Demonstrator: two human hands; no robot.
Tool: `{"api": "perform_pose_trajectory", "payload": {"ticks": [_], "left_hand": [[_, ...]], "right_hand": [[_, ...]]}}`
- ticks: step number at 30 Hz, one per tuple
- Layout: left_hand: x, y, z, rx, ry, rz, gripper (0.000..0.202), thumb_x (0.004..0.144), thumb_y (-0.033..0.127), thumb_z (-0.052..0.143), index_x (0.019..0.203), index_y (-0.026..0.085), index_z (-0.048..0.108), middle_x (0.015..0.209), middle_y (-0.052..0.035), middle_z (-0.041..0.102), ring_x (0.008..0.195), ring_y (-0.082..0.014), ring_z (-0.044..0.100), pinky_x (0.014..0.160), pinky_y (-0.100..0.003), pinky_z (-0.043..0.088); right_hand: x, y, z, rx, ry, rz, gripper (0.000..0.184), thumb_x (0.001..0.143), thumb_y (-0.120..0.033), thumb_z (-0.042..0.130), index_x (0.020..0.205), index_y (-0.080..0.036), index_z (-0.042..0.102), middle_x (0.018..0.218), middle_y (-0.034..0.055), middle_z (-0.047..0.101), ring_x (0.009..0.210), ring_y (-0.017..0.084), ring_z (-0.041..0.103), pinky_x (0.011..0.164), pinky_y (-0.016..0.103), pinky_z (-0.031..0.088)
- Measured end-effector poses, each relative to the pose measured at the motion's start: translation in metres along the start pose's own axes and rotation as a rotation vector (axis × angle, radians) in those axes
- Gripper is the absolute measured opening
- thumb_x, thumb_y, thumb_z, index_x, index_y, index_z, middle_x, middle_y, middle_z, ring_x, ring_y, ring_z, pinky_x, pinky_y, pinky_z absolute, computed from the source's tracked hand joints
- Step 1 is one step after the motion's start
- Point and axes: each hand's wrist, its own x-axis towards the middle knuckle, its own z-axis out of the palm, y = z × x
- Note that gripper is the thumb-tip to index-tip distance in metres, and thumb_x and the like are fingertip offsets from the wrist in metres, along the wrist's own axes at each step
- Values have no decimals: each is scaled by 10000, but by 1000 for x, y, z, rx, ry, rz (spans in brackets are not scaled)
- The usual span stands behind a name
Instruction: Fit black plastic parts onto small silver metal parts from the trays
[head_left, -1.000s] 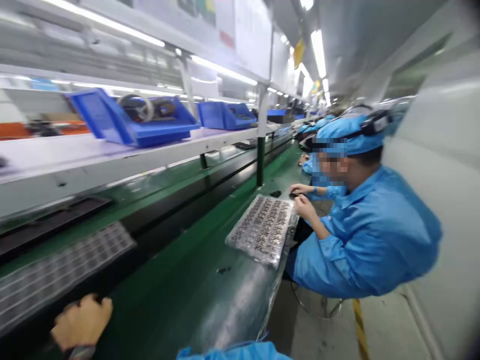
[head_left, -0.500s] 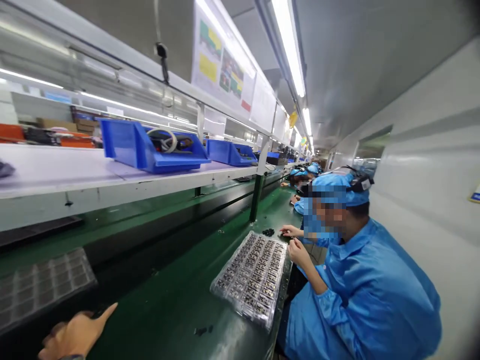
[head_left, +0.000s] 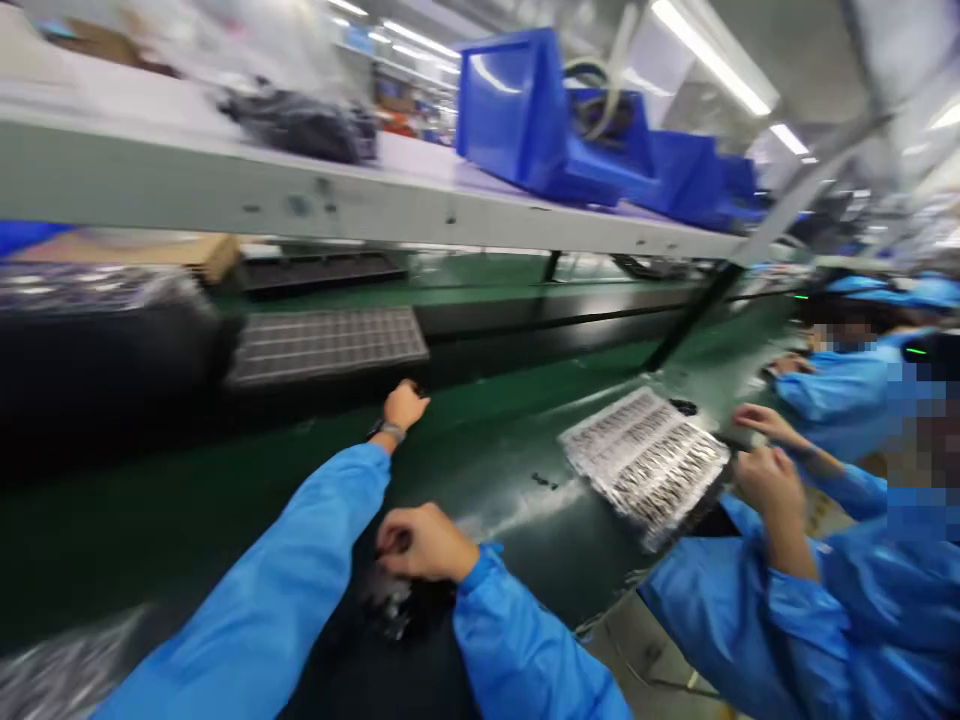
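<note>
My left hand (head_left: 406, 404), with a watch (head_left: 387, 431) on its wrist, is stretched out over the green bench, just in front of a tray with square pockets (head_left: 330, 345). Its fingers are curled, and a dark bit shows at them, too blurred to name. Closer to me, my right hand (head_left: 429, 543) has its fingers pinched together; what they hold, if anything, is not clear. Below that hand lies a blurred heap of small dark and shiny parts (head_left: 397, 610).
To the right, a co-worker's hands (head_left: 772, 480) work beside a clear tray full of small metallic parts (head_left: 649, 455). A few black pieces (head_left: 544, 481) lie on the bench. Blue bins (head_left: 517, 110) stand on the shelf (head_left: 420, 205) overhead. Shiny plastic (head_left: 67, 665) lies lower left.
My view has swung left and down, so the clear tray and co-worker sit further right. Both my sleeves and my right hand have come into view. My left hand's fingers now look curled.
</note>
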Motion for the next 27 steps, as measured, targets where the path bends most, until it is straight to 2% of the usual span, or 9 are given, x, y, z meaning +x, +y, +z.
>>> {"api": "perform_pose_trajectory", "payload": {"ticks": [3, 8, 10, 12, 15, 17, 19, 23, 27], "left_hand": [[15, -15, 8, -11, -10, -117, 324, 776, 307, 827, 1032, 183, 673, 1138, -139, 740, 1146, -282, 688, 948, -321, 500], [20, -19, 8, -132, 30, -178, 399, 712, 238, 865, 1030, 156, 639, 1253, -190, 658, 1231, -317, 631, 990, -351, 482], [17, -19, 4, -211, 39, -176, 413, 691, 179, 868, 1023, 149, 626, 1206, -191, 670, 1223, -314, 627, 985, -353, 476], [13, -20, -2, -311, 43, -180, 386, 703, 118, 839, 1018, 144, 617, 1084, -167, 700, 1135, -285, 659, 943, -347, 490], [0, -25, -17, -500, 60, -195, 365, 789, 123, 753, 1117, 128, 593, 935, -110, 698, 877, -198, 698, 809, -310, 525], [-19, -32, -30, -615, 74, -196, 383, 852, 171, 683, 1216, 131, 569, 878, -69, 683, 731, -141, 670, 734, -280, 530], [-49, -43, -44, -749, 76, -160, 354, 869, 206, 632, 1215, 138, 602, 830, -41, 662, 648, -111, 626, 681, -258, 520], [-136, -66, -68, -1039, -66, -2, 217, 787, 257, 667, 942, 123, 739, 670, -14, 593, 559, -110, 529, 576, -251, 450], [-210, -79, -81, -889, -208, 47, 204, 808, 295, 683, 912, 146, 776, 571, 18, 537, 549, -118, 493, 594, -259, 412]], "right_hand": [[7, 9, -3, 5, 84, -5, 303, 748, -72, 751, 1019, -206, 774, 806, -19, 736, 734, 141, 671, 729, 224, 518], [4, 6, -18, -49, 172, -18, 168, 748, -87, 732, 867, -194, 783, 778, 9, 733, 719, 154, 661, 718, 240, 518], [4, 7, -19, -40, 214, -20, 130, 747, -92, 720, 815, -196, 761, 737, 2, 713, 688, 151, 646, 692, 242, 514], [4, 7, -20, -16, 242, -37, 115, 744, -97, 706, 787, -198, 741, 716, -1, 699, 665, 150, 634, 670, 244, 509], [3, 6, -20, 22, 283, -59, 86, 744, -133, 697, 787, -203, 723, 716, 1, 695, 660, 155, 631, 666, 255, 515], [1, 3, -21, 42, 318, -75, 51, 757, -175, 699, 796, -203, 714, 734, 7, 702, 677, 161, 641, 685, 266, 525], [-2, -2, -23, 70, 349, -97, 34, 773, -214, 702, 804, -202, 707, 751, 15, 708, 687, 166, 651, 701, 277, 535], [-9, -14, -24, 111, 411, -156, 56, 793, -254, 720, 791, -205, 692, 758, 19, 707, 690, 173, 656, 721, 295, 542], [-13, -22, -19, 105, 430, -196, 60, 802, -253, 730, 787, -206, 696, 767, 23, 714, 710, 181, 661, 727, 305, 544]]}}
